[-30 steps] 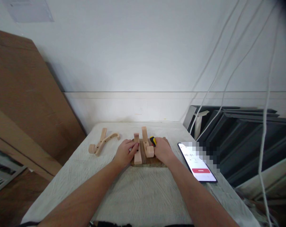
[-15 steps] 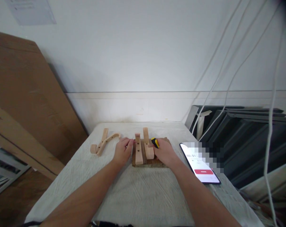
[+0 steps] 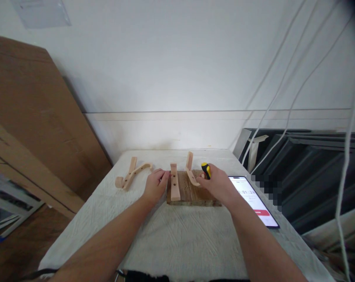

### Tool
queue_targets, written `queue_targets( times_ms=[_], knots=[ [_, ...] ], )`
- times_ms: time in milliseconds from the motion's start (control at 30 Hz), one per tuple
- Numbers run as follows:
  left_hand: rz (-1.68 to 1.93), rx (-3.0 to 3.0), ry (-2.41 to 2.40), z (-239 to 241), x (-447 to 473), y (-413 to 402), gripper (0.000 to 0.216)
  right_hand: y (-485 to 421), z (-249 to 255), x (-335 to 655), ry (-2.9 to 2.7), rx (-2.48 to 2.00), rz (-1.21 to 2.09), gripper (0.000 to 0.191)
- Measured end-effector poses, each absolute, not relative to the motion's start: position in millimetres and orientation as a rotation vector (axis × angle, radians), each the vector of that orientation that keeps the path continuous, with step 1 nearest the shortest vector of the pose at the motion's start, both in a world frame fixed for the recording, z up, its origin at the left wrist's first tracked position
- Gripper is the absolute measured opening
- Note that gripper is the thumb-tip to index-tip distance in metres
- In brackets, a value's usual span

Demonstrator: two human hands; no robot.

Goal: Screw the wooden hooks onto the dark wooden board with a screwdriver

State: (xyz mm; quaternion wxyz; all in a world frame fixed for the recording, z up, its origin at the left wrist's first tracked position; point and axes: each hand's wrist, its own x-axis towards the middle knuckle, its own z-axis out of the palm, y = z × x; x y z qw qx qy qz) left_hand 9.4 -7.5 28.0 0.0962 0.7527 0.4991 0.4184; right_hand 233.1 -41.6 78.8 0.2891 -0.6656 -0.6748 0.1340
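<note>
In the head view, a rough brown wooden board (image 3: 192, 200) lies on the cloth-covered table. A pale wooden hook (image 3: 174, 190) with dark holes lies lengthwise on the board's left part. My left hand (image 3: 156, 184) is closed beside that hook, its fingertips pinched against the left edge; what they hold, if anything, is hidden. My right hand (image 3: 220, 183) is wrapped round a yellow-and-black tool handle (image 3: 206, 170), the rest of the tool being out of sight. The same hand's fingertips reach the lower end of a second wooden hook (image 3: 190, 172), which is tilted over the board.
Two more wooden hooks (image 3: 131, 176) lie crossed on the left of the table. A phone (image 3: 254, 199) showing a timer lies right of my right hand. Cardboard (image 3: 48, 102) leans at the left; dark panels (image 3: 312, 168) and white cables stand at the right.
My right hand has moved right with the tool handle. The second hook has shifted right and turned from lying lengthwise to a tilt. My left hand stays beside the first hook.
</note>
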Motion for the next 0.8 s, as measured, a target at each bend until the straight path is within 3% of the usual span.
queue_targets(
  times_ms=[200,300,367,500,633,800],
  knots=[
    [1.339,1.933,1.336,29.4,6.3,-5.5,0.037,-34.6,79.2,255.3,-1.777,-1.458,0.259,0.019],
    [1.458,1.823,1.104,31.5,6.0,-10.1,0.050,-35.5,77.4,249.1,-1.860,-1.382,0.286,0.024],
    [1.456,1.971,0.944,33.6,7.1,-15.8,0.060,-34.6,74.3,242.9,-1.914,-1.399,0.326,0.024],
    [1.407,2.288,0.788,37.1,10.8,-26.3,0.046,-24.1,62.7,234.3,-1.974,-1.380,0.269,0.028],
    [1.446,2.493,0.681,37.9,11.2,-27.8,0.045,-10.9,50.0,230.6,-1.967,-1.369,0.134,0.037],
    [1.464,2.593,0.667,40.9,11.5,-26.8,0.040,-14.9,46.7,226.4,-1.790,-1.599,-0.150,0.020]
  ],
)
